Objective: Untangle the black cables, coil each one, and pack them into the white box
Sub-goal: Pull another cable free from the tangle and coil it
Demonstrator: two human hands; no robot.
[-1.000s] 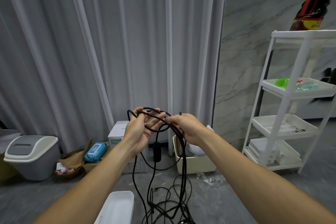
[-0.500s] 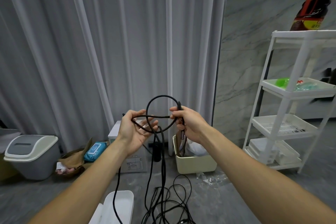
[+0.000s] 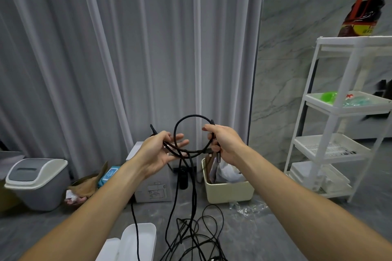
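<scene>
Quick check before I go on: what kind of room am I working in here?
Probably a staged indoor room, maybe a studio: grey curtains cover the wall, a marble-look panel leans behind a white shelf rack, and a lidded bin sits on the floor.

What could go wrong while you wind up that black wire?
The loop is held only by the left hand and right hand, so it might spring open if the fingers loosen. The strands hanging down run into the tangled pile on the floor, so pulling up could tighten knots.
</scene>
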